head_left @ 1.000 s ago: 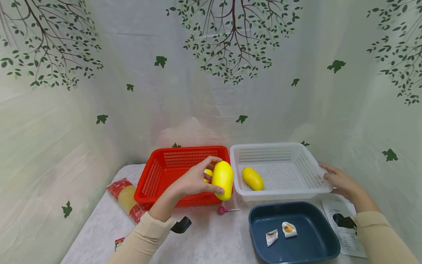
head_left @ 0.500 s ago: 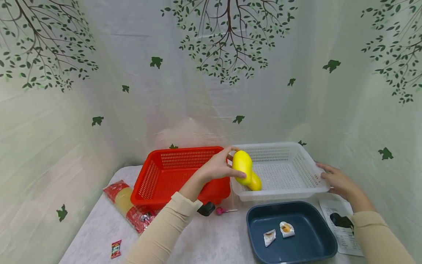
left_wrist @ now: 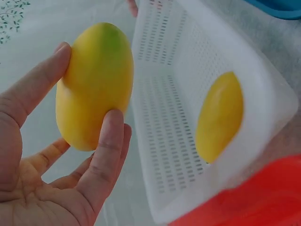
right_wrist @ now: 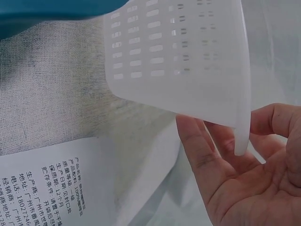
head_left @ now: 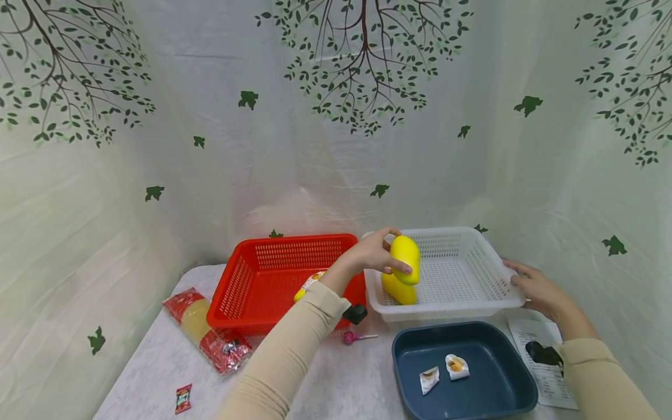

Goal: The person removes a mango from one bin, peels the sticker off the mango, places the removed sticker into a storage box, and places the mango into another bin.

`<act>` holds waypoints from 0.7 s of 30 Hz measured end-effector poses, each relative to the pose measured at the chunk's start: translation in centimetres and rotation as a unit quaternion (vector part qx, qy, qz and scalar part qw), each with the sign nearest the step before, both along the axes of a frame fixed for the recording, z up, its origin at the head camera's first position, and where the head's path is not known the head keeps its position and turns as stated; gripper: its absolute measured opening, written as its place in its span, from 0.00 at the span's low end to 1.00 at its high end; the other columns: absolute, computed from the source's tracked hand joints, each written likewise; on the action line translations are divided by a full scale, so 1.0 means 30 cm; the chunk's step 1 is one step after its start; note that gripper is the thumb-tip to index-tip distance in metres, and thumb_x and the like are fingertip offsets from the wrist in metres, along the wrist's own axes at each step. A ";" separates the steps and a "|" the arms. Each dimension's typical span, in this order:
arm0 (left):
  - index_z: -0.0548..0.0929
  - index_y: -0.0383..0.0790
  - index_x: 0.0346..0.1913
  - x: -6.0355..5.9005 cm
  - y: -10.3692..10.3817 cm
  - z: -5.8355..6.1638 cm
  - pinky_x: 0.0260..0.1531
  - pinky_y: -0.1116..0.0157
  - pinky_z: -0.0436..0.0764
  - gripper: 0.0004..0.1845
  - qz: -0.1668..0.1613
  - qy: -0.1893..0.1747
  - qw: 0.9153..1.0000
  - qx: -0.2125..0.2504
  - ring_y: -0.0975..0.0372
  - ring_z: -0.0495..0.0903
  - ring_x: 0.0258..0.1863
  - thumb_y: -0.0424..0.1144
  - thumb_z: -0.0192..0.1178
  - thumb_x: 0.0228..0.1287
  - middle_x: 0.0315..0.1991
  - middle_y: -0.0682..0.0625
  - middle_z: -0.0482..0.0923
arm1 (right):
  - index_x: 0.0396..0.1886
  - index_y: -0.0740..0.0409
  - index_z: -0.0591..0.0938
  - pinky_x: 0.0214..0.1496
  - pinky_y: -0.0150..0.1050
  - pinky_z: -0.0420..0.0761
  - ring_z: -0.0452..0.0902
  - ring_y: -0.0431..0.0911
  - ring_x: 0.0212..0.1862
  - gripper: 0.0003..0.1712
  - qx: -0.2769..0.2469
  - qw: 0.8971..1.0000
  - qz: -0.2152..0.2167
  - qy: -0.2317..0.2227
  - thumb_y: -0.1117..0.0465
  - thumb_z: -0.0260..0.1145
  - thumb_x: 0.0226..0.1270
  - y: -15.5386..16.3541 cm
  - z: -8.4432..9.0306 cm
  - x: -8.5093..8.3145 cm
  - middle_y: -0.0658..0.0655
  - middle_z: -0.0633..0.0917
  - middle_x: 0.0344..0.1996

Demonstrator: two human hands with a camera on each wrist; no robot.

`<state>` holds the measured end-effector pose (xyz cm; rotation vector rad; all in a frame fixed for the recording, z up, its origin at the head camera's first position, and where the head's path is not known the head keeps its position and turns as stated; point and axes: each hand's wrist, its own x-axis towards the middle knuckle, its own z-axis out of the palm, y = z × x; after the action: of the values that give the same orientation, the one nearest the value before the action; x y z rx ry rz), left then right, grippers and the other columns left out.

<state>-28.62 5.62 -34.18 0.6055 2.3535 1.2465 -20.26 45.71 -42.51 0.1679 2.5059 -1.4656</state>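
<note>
My left hand (head_left: 374,252) holds a yellow mango (head_left: 406,256) above the left part of the white basket (head_left: 446,310). In the left wrist view, the thumb and fingers grip the sides of this mango (left_wrist: 96,89), which has a green patch near its top. A second mango (left_wrist: 221,117) lies in the white basket against its near wall. On the basket's right side, my right hand (head_left: 538,289) grips the rim; the right wrist view has its thumb and fingers on either side of the rim edge (right_wrist: 242,134).
Left of the white basket stands a red basket (head_left: 247,321), with a yellow item with a label (head_left: 310,284) partly behind my left forearm. A blue tray (head_left: 488,396) with two wrapper-like scraps, a lollipop (head_left: 350,337), a red-ended packet (head_left: 205,329), a small sachet (head_left: 183,399) and a printed sheet (head_left: 548,379) lie nearby.
My left hand has carried the mango rightward, from over the red basket's right edge to over the white basket. The right hand keeps its hold on the rim.
</note>
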 end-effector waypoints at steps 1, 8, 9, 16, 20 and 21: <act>0.68 0.51 0.77 -0.007 0.013 0.003 0.49 0.62 0.92 0.46 -0.001 -0.007 1.000 0.002 0.55 0.86 0.48 0.45 0.82 0.58 0.68 0.38 0.76 | 0.87 0.67 0.42 0.53 0.45 0.87 0.77 0.60 0.62 0.36 0.000 1.000 -0.001 0.000 0.62 0.37 0.87 0.001 -0.001 -0.001 0.83 0.58 0.76; 0.67 0.45 0.76 -0.033 0.104 0.008 0.50 0.61 0.92 0.45 -0.003 -0.017 1.000 -0.021 0.55 0.86 0.44 0.42 0.82 0.60 0.67 0.39 0.75 | 0.87 0.67 0.43 0.52 0.44 0.87 0.78 0.57 0.61 0.36 0.004 1.000 -0.004 0.000 0.61 0.38 0.87 0.002 -0.001 -0.001 0.83 0.60 0.75; 0.67 0.44 0.76 -0.037 0.117 0.004 0.50 0.61 0.92 0.45 -0.003 -0.017 1.000 -0.025 0.54 0.86 0.44 0.42 0.81 0.60 0.65 0.40 0.75 | 0.87 0.67 0.43 0.52 0.44 0.87 0.78 0.57 0.61 0.36 0.004 1.000 -0.003 0.000 0.61 0.39 0.87 0.003 -0.002 -0.001 0.83 0.60 0.75; 0.66 0.44 0.75 -0.044 0.195 -0.019 0.54 0.59 0.91 0.42 0.031 -0.049 0.998 -0.040 0.51 0.83 0.46 0.38 0.79 0.63 0.58 0.44 0.76 | 0.87 0.65 0.43 0.53 0.45 0.87 0.76 0.62 0.64 0.36 0.005 1.000 -0.004 -0.004 0.60 0.38 0.88 0.008 -0.007 -0.012 0.82 0.58 0.76; 0.64 0.43 0.78 -0.041 0.233 -0.030 0.60 0.56 0.89 0.46 0.046 -0.069 0.996 -0.032 0.49 0.83 0.50 0.37 0.80 0.62 0.59 0.43 0.75 | 0.87 0.65 0.43 0.52 0.44 0.87 0.76 0.61 0.64 0.36 0.003 1.000 -0.004 -0.002 0.61 0.38 0.88 0.011 -0.011 -0.013 0.82 0.57 0.77; 0.62 0.41 0.79 -0.035 0.240 -0.028 0.62 0.54 0.88 0.48 0.046 -0.076 0.996 -0.024 0.48 0.83 0.51 0.36 0.80 0.62 0.60 0.42 0.75 | 0.88 0.65 0.43 0.52 0.44 0.87 0.75 0.61 0.64 0.36 0.002 1.000 -0.005 -0.001 0.61 0.39 0.88 0.013 -0.012 -0.010 0.82 0.56 0.77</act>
<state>-29.67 12.80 -35.02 0.3768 2.2988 1.2246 -20.57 46.10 -42.87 0.1825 2.5106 -1.4633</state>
